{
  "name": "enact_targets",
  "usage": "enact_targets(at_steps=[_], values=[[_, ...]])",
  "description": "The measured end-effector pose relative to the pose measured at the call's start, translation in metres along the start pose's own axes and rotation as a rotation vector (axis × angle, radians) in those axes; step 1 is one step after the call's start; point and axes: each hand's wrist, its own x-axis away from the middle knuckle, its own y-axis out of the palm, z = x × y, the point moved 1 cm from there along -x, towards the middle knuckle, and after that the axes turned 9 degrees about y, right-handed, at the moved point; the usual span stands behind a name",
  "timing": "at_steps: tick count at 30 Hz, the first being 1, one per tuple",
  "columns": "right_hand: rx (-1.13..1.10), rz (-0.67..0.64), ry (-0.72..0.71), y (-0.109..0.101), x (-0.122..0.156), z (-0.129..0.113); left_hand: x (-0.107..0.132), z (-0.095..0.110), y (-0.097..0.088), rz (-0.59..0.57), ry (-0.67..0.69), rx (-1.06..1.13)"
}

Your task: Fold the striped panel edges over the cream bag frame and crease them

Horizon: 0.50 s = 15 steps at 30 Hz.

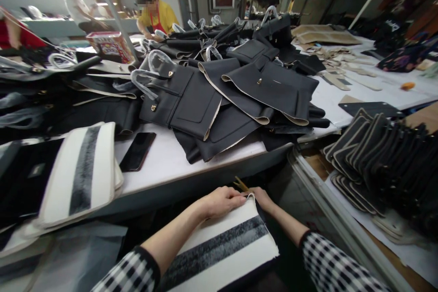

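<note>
A white panel with a dark grey stripe (219,246) lies tilted over my lap, black along its far side. My left hand (221,201) is closed on its upper edge, fingers bent over the top. At the panel's upper right corner is my right hand (263,200), its fingers partly hidden behind the edge. A small brass-coloured two-pronged tool, like snips (241,184), sticks out from my right hand toward the table, prongs apart. The lower part of the panel runs out of view.
Black bag pieces with plastic-wrapped handles (185,96) are heaped on the white table (164,164). A phone (138,151) lies near its edge. Striped white panels (82,173) are stacked left; dark flaps (386,159) stand right. A person in yellow (164,16) works across the table.
</note>
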Motion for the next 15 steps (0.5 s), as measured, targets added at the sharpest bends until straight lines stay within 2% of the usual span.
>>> enact_targets(at_steps=[1,3,5,7,8,9,11,13,15], values=[[-0.006,-0.049,0.026,-0.014,0.007,0.002,0.001,-0.001,0.000,0.021,-0.009,0.027],[-0.068,-0.260,0.088,-0.043,0.026,0.003,0.003,-0.004,-0.001,0.064,-0.023,0.089],[-0.141,-0.611,0.161,-0.067,0.048,-0.003,0.004,-0.007,-0.002,0.101,-0.041,0.127],[-0.114,-0.851,0.201,-0.079,0.063,-0.013,0.004,-0.008,-0.003,0.130,-0.050,0.128],[-0.096,-0.882,0.187,-0.081,0.065,-0.020,0.004,-0.009,-0.003,0.143,-0.054,0.126],[-0.095,-0.863,0.147,-0.080,0.064,-0.026,0.004,-0.009,-0.004,0.154,-0.059,0.124],[-0.119,-0.720,0.030,-0.074,0.054,-0.037,0.004,-0.009,-0.004,0.171,-0.061,0.126],[-0.020,-0.492,-0.068,-0.067,0.039,-0.047,0.004,-0.008,-0.004,0.189,-0.069,0.132],[0.280,-0.203,-0.172,-0.063,0.027,-0.059,0.004,-0.006,-0.003,0.210,-0.073,0.133]])
